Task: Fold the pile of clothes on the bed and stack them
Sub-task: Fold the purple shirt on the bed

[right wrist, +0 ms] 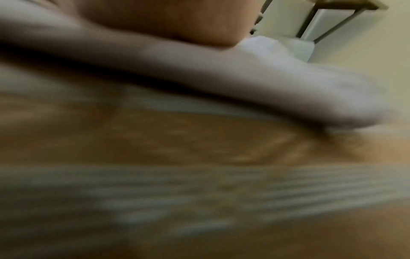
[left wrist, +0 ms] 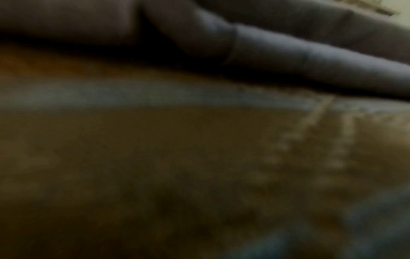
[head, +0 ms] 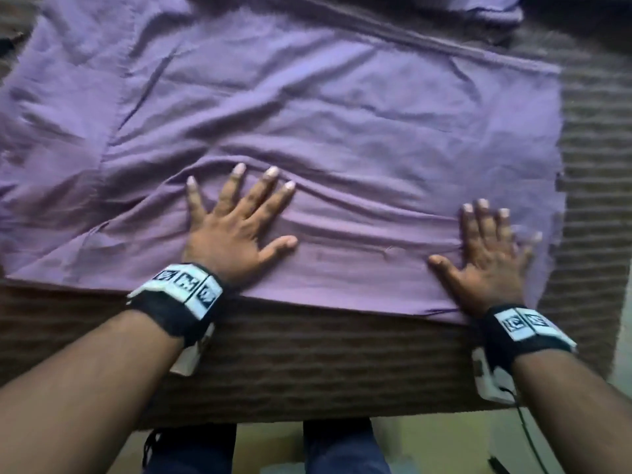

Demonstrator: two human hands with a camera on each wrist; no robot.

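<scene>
A large purple garment lies spread flat across the brown striped bed cover in the head view. My left hand presses flat on its near middle, fingers straight and spread, with creases bunched ahead of the fingertips. My right hand lies flat near the garment's near right corner, fingers straight and thumb out to the left. Both wrist views are dark and blurred; the left one shows a fold of cloth over the cover, the right one a pale fabric edge.
More purple cloth is bunched at the far right top of the bed. The bed's near edge runs just below my wrists, with pale floor and my legs beneath. Bare bed cover shows to the right of the garment.
</scene>
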